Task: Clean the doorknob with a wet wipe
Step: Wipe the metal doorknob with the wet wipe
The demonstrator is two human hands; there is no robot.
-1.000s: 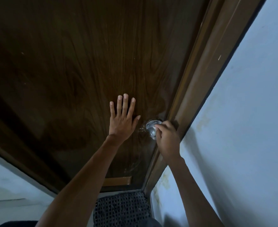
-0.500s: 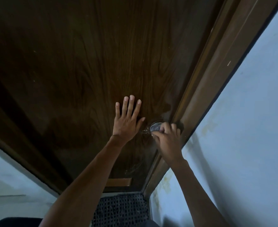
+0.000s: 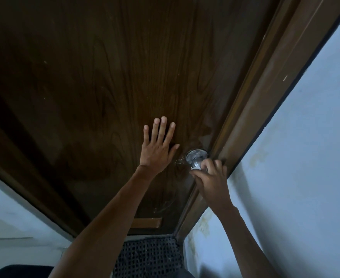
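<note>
Dark wood of the door (image 3: 105,87) is being pressed by the left hand (image 3: 157,149), laid flat and splayed, holding nothing. Wiping is judged to be under way: the right hand (image 3: 211,183) is being curled round the doorknob (image 3: 196,157), set at the door's right edge beside the frame (image 3: 265,97), its axis pointing out from the door toward the person. A white wet wipe (image 3: 195,168) is being pinched against it; a rubbing turn round the neck is being called for next
</note>
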